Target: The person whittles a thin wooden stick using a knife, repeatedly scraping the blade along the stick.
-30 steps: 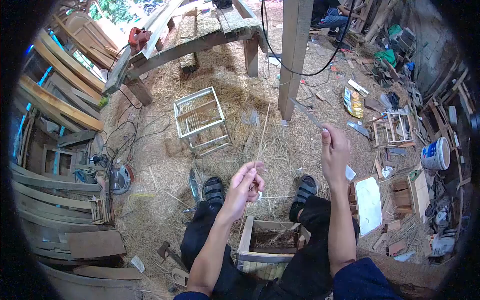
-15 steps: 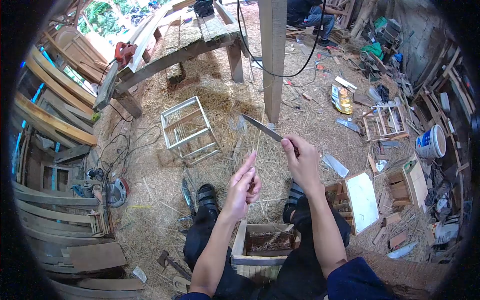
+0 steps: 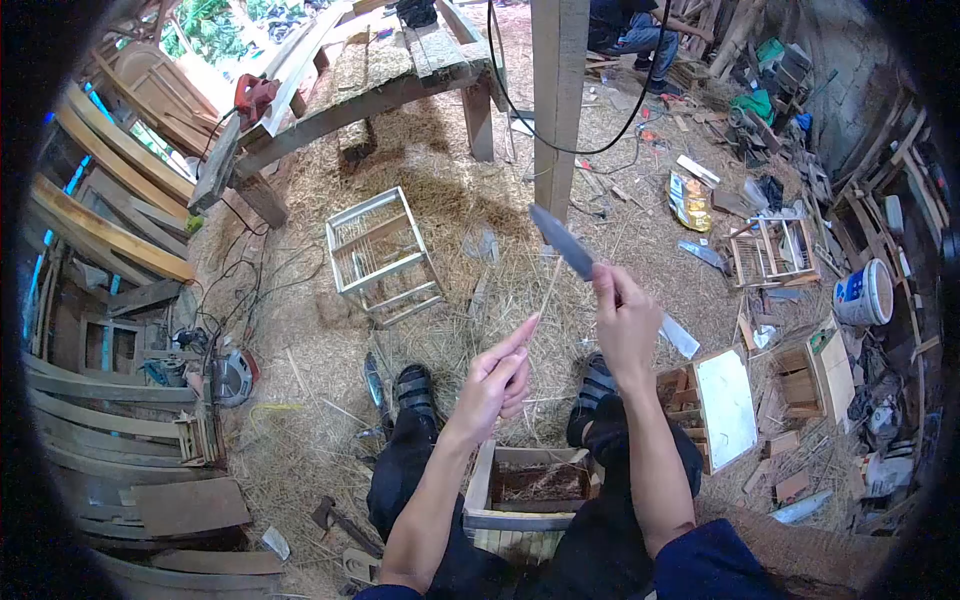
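Note:
My right hand [image 3: 627, 325] is closed around the handle of a knife [image 3: 562, 243]. The wide grey blade points up and to the left, away from me. Below and to the left, my left hand [image 3: 497, 385] pinches a thin bamboo strip [image 3: 550, 287] between thumb and fingers. The strip slants up toward the blade, and I cannot tell whether the two touch. Between my legs stands a small wooden frame box [image 3: 535, 456], beneath both hands.
A slatted wooden frame [image 3: 383, 270] lies on the shaving-covered floor ahead, near a wooden post [image 3: 558, 110] and a workbench [image 3: 360, 110]. White-topped box [image 3: 727, 410], bucket [image 3: 862, 287] and small cage [image 3: 772, 250] are at right. A hatchet [image 3: 345, 525] lies lower left. Another person [image 3: 640, 40] sits far back.
The knife and my right hand have moved right, and the blade now points more steeply up. My left hand has shifted slightly right with the strip, which now leans further right.

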The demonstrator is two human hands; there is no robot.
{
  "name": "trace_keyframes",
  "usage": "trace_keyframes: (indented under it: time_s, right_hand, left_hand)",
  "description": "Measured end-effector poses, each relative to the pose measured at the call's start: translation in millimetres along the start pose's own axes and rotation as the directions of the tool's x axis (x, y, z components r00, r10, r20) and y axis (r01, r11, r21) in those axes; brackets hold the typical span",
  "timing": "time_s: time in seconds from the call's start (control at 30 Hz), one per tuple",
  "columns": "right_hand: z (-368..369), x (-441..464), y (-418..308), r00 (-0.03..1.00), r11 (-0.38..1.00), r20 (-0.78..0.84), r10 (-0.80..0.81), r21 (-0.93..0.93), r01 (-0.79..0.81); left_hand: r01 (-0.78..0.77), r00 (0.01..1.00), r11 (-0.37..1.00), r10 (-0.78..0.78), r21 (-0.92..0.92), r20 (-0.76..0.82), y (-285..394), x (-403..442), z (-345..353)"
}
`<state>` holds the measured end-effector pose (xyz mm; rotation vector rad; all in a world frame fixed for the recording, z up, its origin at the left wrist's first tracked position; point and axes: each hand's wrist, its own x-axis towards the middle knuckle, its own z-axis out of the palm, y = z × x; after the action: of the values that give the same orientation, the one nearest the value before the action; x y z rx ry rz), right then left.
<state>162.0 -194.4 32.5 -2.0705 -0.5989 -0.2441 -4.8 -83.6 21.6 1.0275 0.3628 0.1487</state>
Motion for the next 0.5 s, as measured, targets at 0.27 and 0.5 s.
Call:
trace_keyframes:
  time_s: [0.27, 0.5]
  right_hand:
    - [26, -14, -5, 0.991, 1.000, 0.133, 0.001, -0.027, 0.003]
    - [32, -25, -7, 0.978, 0.997, 0.207, -0.016, -0.069, 0.031]
  left_hand:
    - [-0.034, 0.988, 0.994, 0.018, -0.107, -0.150, -11, 3, -1]
    - [-0.037, 0.978, 0.994, 0.015, -0.103, -0.209, -10, 7, -3]
